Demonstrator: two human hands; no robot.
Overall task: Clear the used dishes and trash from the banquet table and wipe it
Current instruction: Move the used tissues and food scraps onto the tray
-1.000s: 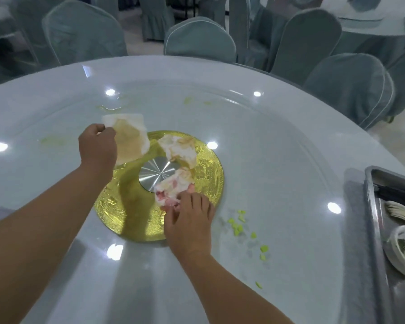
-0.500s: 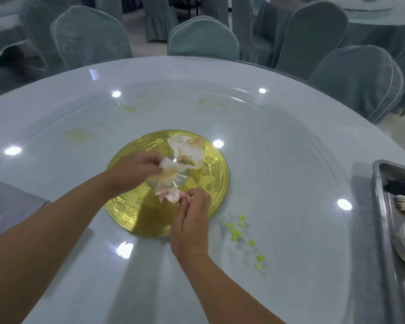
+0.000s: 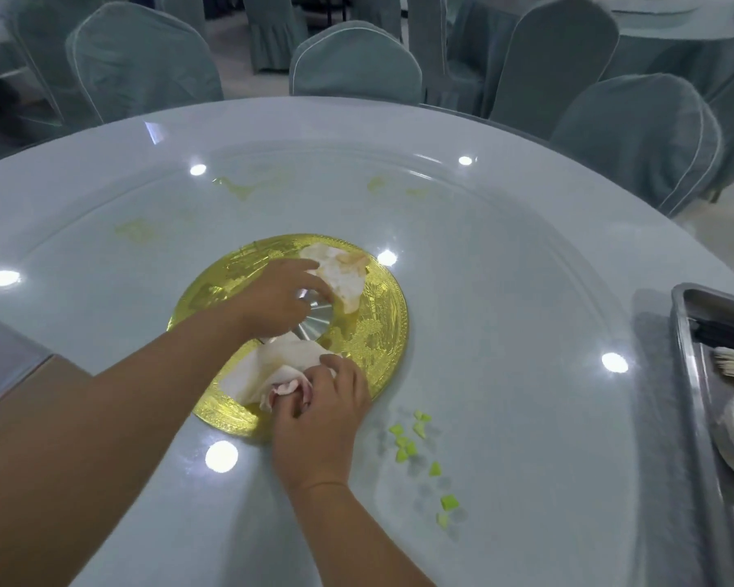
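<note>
Glossy round table [image 3: 505, 315] amid covered chairs [image 3: 357, 61]; left hand [image 3: 278, 298] fingers loose, right hand [image 3: 318, 417] fingers clenching napkins [image 3: 280, 366].

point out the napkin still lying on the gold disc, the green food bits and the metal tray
napkin [image 3: 342, 277], head view, on the middle of its stained sheet
green food bits [image 3: 407, 446], head view, on one piece in the cluster right of the gold disc
metal tray [image 3: 685, 353], head view, on its left rim

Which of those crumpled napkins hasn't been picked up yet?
Find the gold disc at the middle of the round table. The loose napkin lies on its far side, by the left hand's fingertips. Unlike the wad gripped by the right hand, it has orange stains.
</note>
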